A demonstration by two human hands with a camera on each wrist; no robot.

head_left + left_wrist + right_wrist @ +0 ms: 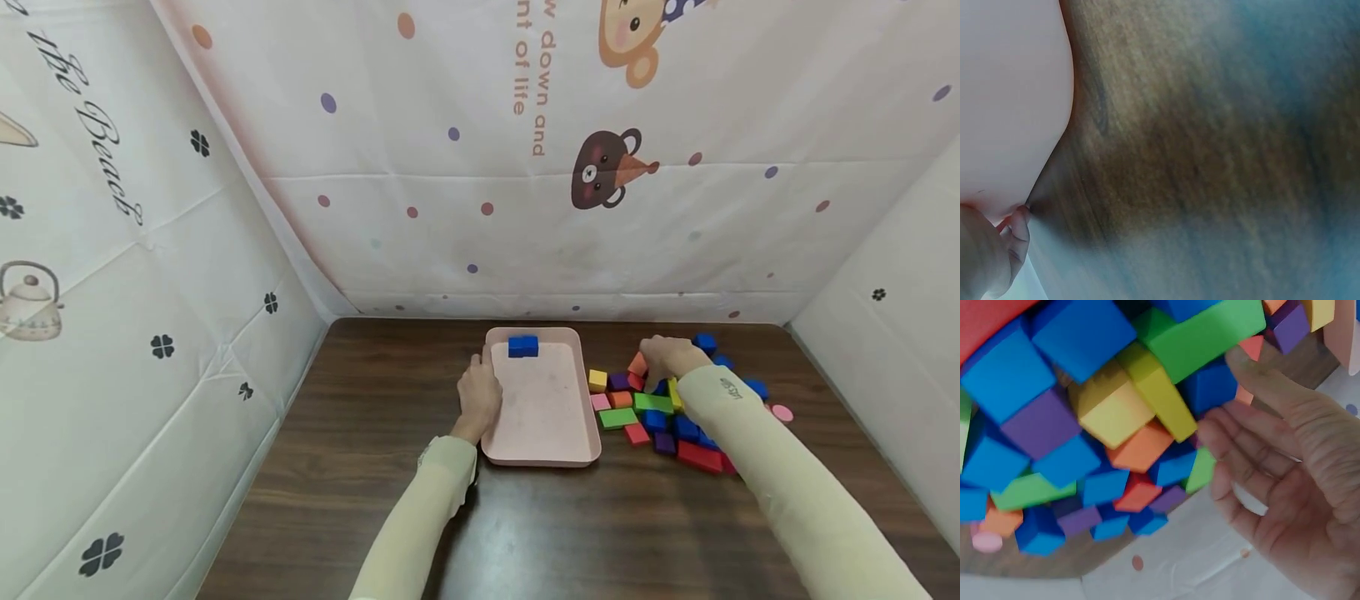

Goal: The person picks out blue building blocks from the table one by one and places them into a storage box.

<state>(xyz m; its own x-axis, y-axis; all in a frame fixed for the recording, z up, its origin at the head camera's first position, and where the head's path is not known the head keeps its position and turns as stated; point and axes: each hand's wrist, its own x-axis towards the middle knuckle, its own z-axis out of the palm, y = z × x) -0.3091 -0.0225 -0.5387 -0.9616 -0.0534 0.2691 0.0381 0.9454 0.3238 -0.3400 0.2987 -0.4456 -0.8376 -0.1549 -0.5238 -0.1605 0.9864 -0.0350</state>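
My left hand (pixel 480 393) holds the left rim of a pale pink tray (pixel 536 408). In the left wrist view its curled fingers (pixel 1019 234) are at the tray's edge. Two blue blocks (pixel 523 347) lie side by side at the tray's far end. My right hand (pixel 670 358) is low over a pile of coloured blocks right of the tray. In the right wrist view, its thumb and loosely bent fingers stand apart around a blue block (pixel 1210 386), beside a green block (pixel 1207 337) and a yellow block (pixel 1159 394). Nothing shows lifted in the right hand.
The pile also has red (pixel 700 456), purple (pixel 664 442) and orange (pixel 621 399) blocks, with a pink round piece (pixel 782 412) at its right. A dark wooden table (pixel 360 467) bears everything. Printed white cloth (pixel 450 242) hangs behind and at both sides.
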